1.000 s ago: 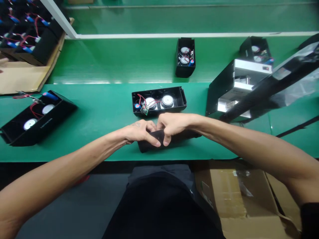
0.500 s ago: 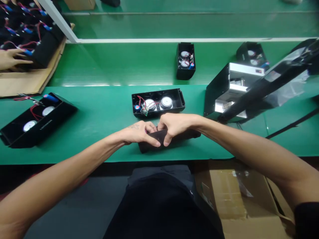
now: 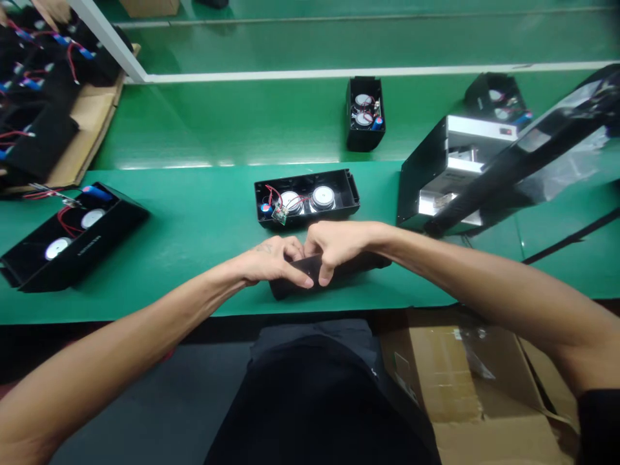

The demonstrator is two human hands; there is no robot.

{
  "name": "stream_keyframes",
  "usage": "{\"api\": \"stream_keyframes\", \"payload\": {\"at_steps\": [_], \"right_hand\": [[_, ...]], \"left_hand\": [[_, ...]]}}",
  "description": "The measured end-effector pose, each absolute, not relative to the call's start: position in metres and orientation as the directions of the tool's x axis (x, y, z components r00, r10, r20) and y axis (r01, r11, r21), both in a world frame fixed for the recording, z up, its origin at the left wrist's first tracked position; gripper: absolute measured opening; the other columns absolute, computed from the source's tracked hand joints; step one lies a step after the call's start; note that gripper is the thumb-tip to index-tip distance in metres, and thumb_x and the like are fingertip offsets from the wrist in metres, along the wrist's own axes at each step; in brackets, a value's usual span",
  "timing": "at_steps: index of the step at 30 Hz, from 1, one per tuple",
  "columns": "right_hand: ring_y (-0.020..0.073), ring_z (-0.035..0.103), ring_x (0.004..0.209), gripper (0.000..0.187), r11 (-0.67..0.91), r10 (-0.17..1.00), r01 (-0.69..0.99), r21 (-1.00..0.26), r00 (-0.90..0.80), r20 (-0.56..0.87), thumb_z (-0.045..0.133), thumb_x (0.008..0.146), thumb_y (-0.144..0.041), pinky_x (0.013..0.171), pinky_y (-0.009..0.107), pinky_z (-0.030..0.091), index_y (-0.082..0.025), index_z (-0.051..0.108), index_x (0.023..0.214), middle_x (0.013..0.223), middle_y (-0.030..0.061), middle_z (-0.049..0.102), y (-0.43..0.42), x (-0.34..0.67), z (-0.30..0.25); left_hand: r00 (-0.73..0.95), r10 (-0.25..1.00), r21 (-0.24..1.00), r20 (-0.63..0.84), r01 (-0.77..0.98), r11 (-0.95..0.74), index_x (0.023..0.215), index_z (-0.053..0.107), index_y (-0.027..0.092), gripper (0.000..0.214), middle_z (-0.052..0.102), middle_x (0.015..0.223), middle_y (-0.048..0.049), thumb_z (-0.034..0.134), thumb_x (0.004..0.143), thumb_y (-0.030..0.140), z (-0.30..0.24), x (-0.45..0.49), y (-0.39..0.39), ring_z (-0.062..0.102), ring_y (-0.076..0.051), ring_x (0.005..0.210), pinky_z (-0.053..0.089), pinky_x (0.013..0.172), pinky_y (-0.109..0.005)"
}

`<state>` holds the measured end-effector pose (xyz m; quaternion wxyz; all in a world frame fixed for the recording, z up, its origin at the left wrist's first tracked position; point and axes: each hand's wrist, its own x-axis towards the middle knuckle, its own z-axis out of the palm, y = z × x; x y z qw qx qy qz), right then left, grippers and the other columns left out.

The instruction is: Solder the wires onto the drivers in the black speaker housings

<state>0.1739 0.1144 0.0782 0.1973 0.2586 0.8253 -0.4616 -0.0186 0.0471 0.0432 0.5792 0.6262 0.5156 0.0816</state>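
Both my hands meet over a black speaker cover (image 3: 358, 265) lying near the front edge of the green bench (image 3: 203, 219). My left hand (image 3: 274, 259) grips its left end with curled fingers, thumb along the front. My right hand (image 3: 336, 245) is curled over the cover's middle, fingertips pressed on its top. Just behind them lies an open black speaker housing (image 3: 307, 197) with two round drivers, red wires and a small circuit board.
Another open housing (image 3: 72, 234) lies at the left. A third housing (image 3: 365, 113) stands on the belt behind. A black and silver machine (image 3: 460, 174) is at the right. A cardboard box (image 3: 479, 387) sits by my lap. More housings (image 3: 33, 84) are stacked at top left.
My hands stay on the cover almost unmoved. At top left, another person's hand seen half a second ago is gone, and the stacked housings there have shifted.
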Motion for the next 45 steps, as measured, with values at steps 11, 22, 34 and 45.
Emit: {"api": "stream_keyframes", "payload": {"at_steps": [11,22,34,45], "right_hand": [[0.0223,0.066,0.092,0.034,0.305,0.785,0.605,-0.736,0.278,0.554,0.073,0.091,-0.037,0.085,0.042,0.057,-0.026,0.068,0.122,0.110,0.0078,0.067,0.037,0.312,0.068],[0.0133,0.061,0.057,0.040,0.316,0.832,0.218,-0.923,0.403,0.380,0.079,0.081,-0.037,0.062,0.033,0.053,-0.025,0.053,0.109,0.076,-0.0064,0.060,0.079,0.323,0.025],[0.0141,0.048,0.044,0.045,0.415,0.564,0.421,-0.807,0.577,0.591,0.064,0.089,-0.053,0.050,0.032,0.045,-0.030,0.046,0.123,0.060,-0.0100,0.040,0.089,0.355,0.091],[0.0129,0.048,0.043,0.039,0.312,0.839,0.314,-0.897,0.352,0.415,0.070,0.085,-0.043,0.051,0.033,0.046,-0.026,0.053,0.115,0.055,-0.0118,0.045,0.090,0.335,0.093]], "left_hand": [[0.565,0.808,0.385,0.167,0.717,-0.581,0.078,0.078,0.027,0.010,0.072,0.102,-0.0046,0.083,0.073,0.019,0.018,0.005,0.007,0.046,-0.042,0.138,0.038,0.109,-0.064],[0.576,0.774,0.304,0.265,0.711,-0.634,0.086,0.077,0.028,0.019,0.076,0.103,-0.0047,0.078,0.074,0.014,0.008,0.003,0.000,0.049,-0.042,0.139,0.040,0.111,-0.065],[0.552,0.750,0.235,0.365,0.725,-0.648,0.081,0.078,0.031,0.007,0.076,0.098,-0.0033,0.075,0.079,0.024,-0.013,0.020,0.023,0.052,-0.042,0.133,0.041,0.104,-0.061],[0.554,0.772,0.271,0.311,0.727,-0.631,0.082,0.080,0.031,0.008,0.076,0.098,-0.0056,0.075,0.081,0.026,-0.008,0.028,0.028,0.052,-0.043,0.133,0.043,0.102,-0.062]]}}
